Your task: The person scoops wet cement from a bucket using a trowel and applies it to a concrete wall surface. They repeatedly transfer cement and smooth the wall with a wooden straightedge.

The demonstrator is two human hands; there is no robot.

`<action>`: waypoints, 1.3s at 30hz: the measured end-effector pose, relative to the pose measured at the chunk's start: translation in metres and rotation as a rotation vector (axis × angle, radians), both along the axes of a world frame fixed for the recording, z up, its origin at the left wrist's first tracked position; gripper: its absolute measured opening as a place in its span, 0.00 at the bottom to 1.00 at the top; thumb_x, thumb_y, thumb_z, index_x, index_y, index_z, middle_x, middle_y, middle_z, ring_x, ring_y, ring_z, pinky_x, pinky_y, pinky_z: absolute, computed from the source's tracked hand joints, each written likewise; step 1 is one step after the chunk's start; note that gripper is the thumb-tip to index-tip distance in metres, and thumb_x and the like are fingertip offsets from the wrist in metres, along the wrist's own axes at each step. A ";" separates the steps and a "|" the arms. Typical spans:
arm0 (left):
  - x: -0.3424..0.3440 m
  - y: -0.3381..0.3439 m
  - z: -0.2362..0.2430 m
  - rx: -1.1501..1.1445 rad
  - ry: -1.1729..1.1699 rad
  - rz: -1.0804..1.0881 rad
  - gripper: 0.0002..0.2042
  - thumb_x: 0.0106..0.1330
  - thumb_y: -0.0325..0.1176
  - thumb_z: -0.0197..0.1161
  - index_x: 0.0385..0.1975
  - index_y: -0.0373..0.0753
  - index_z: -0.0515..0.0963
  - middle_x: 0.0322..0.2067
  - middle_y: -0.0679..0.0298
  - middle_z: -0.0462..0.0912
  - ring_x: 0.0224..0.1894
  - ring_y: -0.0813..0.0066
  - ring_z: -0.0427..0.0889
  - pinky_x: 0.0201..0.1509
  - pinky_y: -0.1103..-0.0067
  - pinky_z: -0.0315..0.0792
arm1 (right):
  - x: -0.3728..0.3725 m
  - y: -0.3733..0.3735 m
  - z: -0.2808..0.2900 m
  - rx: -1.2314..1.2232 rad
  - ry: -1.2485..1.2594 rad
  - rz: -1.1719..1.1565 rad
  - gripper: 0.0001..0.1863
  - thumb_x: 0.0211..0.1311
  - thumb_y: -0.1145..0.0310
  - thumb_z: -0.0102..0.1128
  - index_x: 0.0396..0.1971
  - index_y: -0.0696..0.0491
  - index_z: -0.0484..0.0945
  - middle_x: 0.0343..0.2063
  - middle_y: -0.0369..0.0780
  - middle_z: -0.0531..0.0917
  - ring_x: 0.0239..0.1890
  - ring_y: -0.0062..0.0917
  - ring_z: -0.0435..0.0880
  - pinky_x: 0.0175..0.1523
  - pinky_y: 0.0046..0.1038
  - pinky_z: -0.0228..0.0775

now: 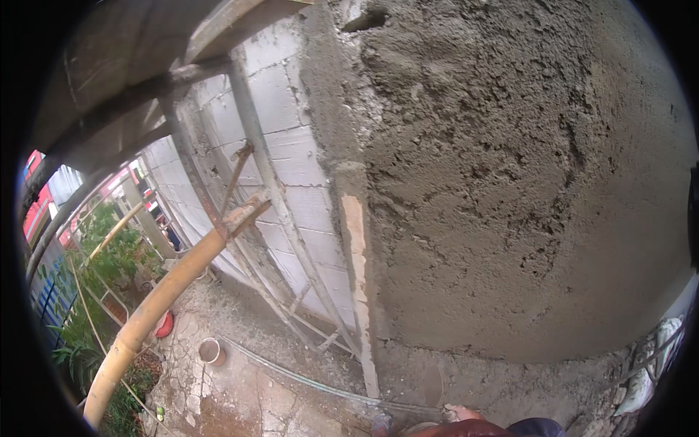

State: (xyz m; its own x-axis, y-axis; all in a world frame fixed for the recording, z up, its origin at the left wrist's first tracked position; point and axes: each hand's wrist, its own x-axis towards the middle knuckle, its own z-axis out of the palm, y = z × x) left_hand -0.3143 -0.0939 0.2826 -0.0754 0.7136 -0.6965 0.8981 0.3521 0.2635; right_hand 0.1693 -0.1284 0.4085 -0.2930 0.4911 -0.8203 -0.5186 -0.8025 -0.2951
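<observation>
A wide wall of wet grey mortar (473,160) rises in front of me, rough in the middle and smoother toward the right and bottom. At the lower edge, a small skin-coloured patch (460,413) shows beside maroon cloth (470,428); its fingers cannot be made out, and it could be part of my right hand. Just above it is a dull oval shape (432,384), possibly a blade, too faint to name. My left hand is out of sight. A narrow upright strip (357,240) with a bare pinkish patch borders the mortar's left side.
Left of the mortar, a metal scaffold frame (280,197) leans by white blockwork (291,156). A thick bamboo pole (156,309) slants across the left. A small bucket (212,352) and a hose (291,375) lie on broken ground. Sacks (641,386) are at lower right.
</observation>
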 end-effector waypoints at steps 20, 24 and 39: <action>0.253 -0.044 0.005 -0.154 -0.254 0.013 0.15 0.69 0.34 0.49 0.51 0.34 0.69 0.50 0.57 0.73 0.51 0.65 0.74 0.57 0.73 0.65 | 0.156 -0.342 -0.489 -0.395 -1.338 0.491 0.21 0.66 0.54 0.34 0.52 0.46 0.67 0.51 0.46 0.74 0.49 0.44 0.77 0.50 0.42 0.68; 0.171 -0.062 -0.006 -0.171 0.016 0.206 0.18 0.67 0.42 0.50 0.52 0.38 0.70 0.50 0.61 0.73 0.50 0.65 0.74 0.56 0.68 0.62 | 0.085 -0.278 -0.529 -0.278 -1.605 1.138 0.14 0.65 0.62 0.39 0.44 0.52 0.69 0.40 0.45 0.78 0.42 0.37 0.79 0.41 0.35 0.71; 0.115 -0.045 -0.007 -0.160 0.046 0.201 0.19 0.66 0.43 0.53 0.52 0.38 0.69 0.49 0.60 0.74 0.50 0.65 0.74 0.55 0.68 0.65 | 0.027 -0.287 -0.586 -0.232 -1.056 0.059 0.24 0.62 0.53 0.48 0.46 0.58 0.72 0.42 0.53 0.78 0.50 0.45 0.74 0.56 0.37 0.66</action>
